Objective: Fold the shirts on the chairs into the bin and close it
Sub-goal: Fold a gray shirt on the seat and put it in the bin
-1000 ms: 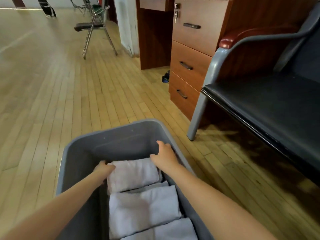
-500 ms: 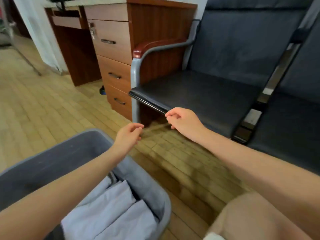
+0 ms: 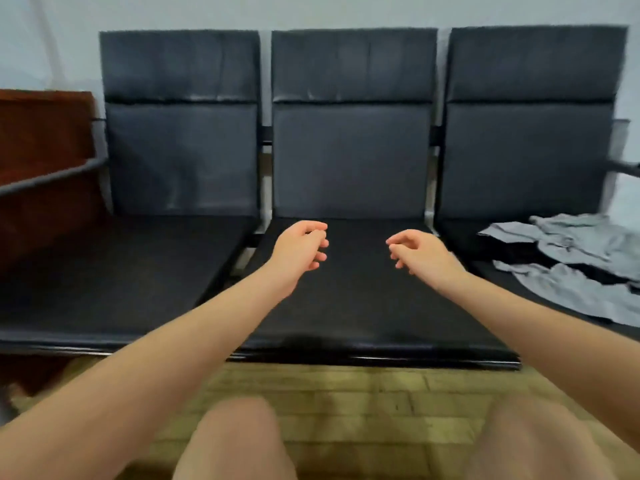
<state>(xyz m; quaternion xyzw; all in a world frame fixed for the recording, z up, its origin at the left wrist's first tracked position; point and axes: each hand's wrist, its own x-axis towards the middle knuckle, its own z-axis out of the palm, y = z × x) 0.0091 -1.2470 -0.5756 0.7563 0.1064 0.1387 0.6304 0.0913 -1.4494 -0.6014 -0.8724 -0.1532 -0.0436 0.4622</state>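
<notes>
Shirts [image 3: 575,258], grey and crumpled, lie on the right-hand seat [image 3: 491,268] at about three o'clock from both empty, loosely curled hands, their heap running front-to-back, nearer the right hand [image 3: 417,254] than the left hand [image 3: 299,249], which hover apart over the middle seat [image 3: 346,306].

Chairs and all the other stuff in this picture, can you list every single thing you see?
Chairs: three, black, joined in a row against the wall.
Shirts: grey, crumpled on the right-hand seat; exact count unclear.
Cabinet: one, reddish-brown wood, at the left edge.
Armrest: one, grey, on the left end of the row.
Floor: light wooden boards, in front of the seats.
Wall: pale, behind the chairs.
Left hand: empty, fingers curled, over the middle seat.
Right hand: empty, fingers curled, over the middle seat.
Knees: two, bare, at the bottom.
</notes>
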